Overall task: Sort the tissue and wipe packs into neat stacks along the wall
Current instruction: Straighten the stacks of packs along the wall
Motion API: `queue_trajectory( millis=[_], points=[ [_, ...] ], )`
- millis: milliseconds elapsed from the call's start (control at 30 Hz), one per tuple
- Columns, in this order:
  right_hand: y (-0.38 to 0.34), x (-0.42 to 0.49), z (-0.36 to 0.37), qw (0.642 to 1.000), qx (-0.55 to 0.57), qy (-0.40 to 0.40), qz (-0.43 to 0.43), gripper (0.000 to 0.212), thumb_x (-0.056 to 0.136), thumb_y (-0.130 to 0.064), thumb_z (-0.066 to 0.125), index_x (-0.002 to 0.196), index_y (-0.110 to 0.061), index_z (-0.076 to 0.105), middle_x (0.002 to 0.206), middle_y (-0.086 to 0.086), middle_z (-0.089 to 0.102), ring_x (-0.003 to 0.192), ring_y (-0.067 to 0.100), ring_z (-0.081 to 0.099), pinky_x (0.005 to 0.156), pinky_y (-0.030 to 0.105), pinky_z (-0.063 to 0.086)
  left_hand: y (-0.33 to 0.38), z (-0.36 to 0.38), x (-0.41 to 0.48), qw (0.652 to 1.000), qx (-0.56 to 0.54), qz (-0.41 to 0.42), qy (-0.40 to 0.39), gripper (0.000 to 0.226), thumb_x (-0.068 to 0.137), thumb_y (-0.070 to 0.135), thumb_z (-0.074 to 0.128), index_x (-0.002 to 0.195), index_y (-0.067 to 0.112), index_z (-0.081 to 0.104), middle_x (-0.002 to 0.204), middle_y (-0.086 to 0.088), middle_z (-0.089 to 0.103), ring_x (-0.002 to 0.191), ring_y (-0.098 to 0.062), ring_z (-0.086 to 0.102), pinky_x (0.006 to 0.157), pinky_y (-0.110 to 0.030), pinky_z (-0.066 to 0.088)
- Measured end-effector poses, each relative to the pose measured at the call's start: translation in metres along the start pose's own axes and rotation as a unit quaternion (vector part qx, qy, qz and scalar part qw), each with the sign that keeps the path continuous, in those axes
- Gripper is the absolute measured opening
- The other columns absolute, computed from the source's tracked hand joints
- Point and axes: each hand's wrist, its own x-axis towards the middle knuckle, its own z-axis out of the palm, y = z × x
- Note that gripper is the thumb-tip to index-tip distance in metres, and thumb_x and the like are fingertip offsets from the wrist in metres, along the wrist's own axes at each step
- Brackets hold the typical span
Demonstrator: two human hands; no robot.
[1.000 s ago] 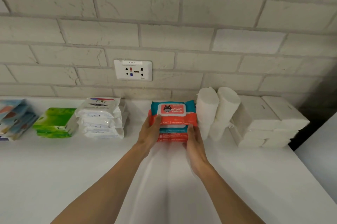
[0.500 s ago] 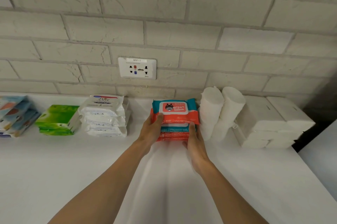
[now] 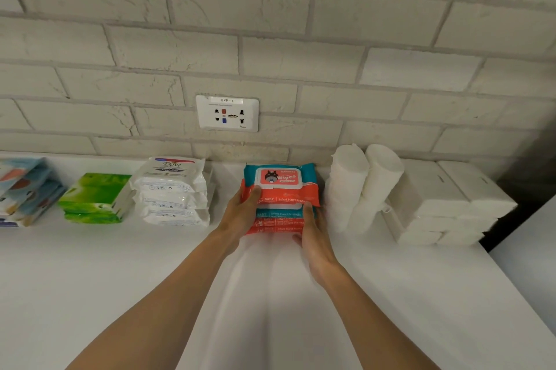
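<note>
Between white packs (image 3: 171,189) and close paper rolls (image 3: 362,183), left hand (image 3: 240,214) and right hand (image 3: 316,238) curl fingers round the wipes stack (image 3: 281,190).

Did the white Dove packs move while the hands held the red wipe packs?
No. The Dove packs sit just below and left of the wall socket, close beside the green packs, same as before.
</note>
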Motion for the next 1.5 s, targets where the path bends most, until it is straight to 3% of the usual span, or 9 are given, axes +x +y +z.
queue_trajectory(
  millis=[267,533,867,1067,1200,1367,1433,1500],
  points=[
    [0.0,-0.001,0.009,1.0,0.001,-0.018,0.002,0.035,0.093,-0.061,0.034,0.125,-0.048,0.037,0.122,-0.01,0.058,0.112,0.012,0.057,0.106,0.041,0.044,0.0,-0.015,0.002,1.0,0.01,-0.017,0.007,0.03,0.098,0.051,0.041,0.123,0.039,0.052,0.104,0.005,0.07,0.091,-0.017,0.07,0.08,-0.037,0.058],
    [0.002,-0.002,0.021,1.0,-0.002,-0.026,-0.005,0.053,0.084,-0.069,0.034,0.131,-0.046,0.039,0.124,-0.011,0.06,0.11,0.009,0.059,0.103,0.039,0.045,0.0,-0.026,0.003,0.999,0.024,-0.022,0.012,0.038,0.097,0.054,0.041,0.128,0.036,0.053,0.107,0.003,0.071,0.092,-0.018,0.071,0.074,-0.033,0.058],
    [0.004,-0.003,0.023,1.0,0.018,-0.003,-0.005,0.034,0.096,-0.056,0.032,0.128,-0.046,0.039,0.118,-0.011,0.06,0.107,0.01,0.059,0.101,0.037,0.045,0.005,-0.025,-0.001,0.999,0.038,-0.013,0.017,0.04,0.096,0.054,0.042,0.131,0.036,0.052,0.11,0.003,0.07,0.091,-0.017,0.07,0.073,-0.031,0.057],
    [0.005,-0.002,0.013,1.0,0.003,0.015,0.005,0.033,0.097,-0.056,0.033,0.126,-0.044,0.04,0.123,-0.007,0.059,0.114,0.014,0.058,0.104,0.039,0.043,0.004,-0.029,-0.003,0.999,0.034,-0.006,0.019,0.05,0.094,0.055,0.043,0.14,0.035,0.039,0.116,0.003,0.066,0.094,-0.016,0.068,0.072,-0.031,0.056],
    [0.006,-0.003,0.003,0.999,-0.011,0.027,0.02,0.043,0.098,-0.056,0.034,0.135,-0.037,0.042,0.129,-0.005,0.057,0.122,0.018,0.055,0.108,0.043,0.042,0.0,-0.028,-0.005,0.997,0.049,0.007,0.051,0.056,0.095,0.056,0.044,0.144,0.032,0.033,0.125,0.0,0.062,0.099,-0.016,0.066,0.074,-0.031,0.054],
    [0.009,-0.013,-0.021,0.998,-0.009,0.062,0.031,0.039,0.103,-0.041,0.038,0.138,-0.027,0.043,0.127,-0.005,0.051,0.111,0.02,0.056,0.103,0.042,0.046,-0.001,-0.028,-0.02,0.993,0.078,0.046,0.08,0.053,0.099,0.048,0.044,0.145,0.028,0.03,0.124,0.005,0.057,0.087,-0.004,0.064,0.055,-0.013,0.049],
    [0.01,-0.018,-0.032,0.997,-0.002,0.074,0.026,0.034,0.102,-0.037,0.04,0.133,-0.025,0.047,0.126,-0.001,0.053,0.106,0.02,0.058,0.096,0.039,0.051,-0.002,-0.03,-0.029,0.991,0.09,0.047,0.09,0.056,0.099,0.049,0.043,0.147,0.027,0.028,0.131,0.004,0.055,0.1,-0.014,0.064,0.075,-0.025,0.055],
    [0.01,-0.023,-0.043,0.996,0.004,0.084,0.026,0.033,0.102,-0.033,0.041,0.132,-0.021,0.049,0.123,0.002,0.055,0.103,0.021,0.06,0.088,0.036,0.053,-0.006,-0.034,-0.035,0.987,0.106,0.028,0.117,0.056,0.099,0.047,0.043,0.148,0.024,0.028,0.142,-0.004,0.051,0.12,-0.026,0.057,0.098,-0.043,0.048]
  ],
)
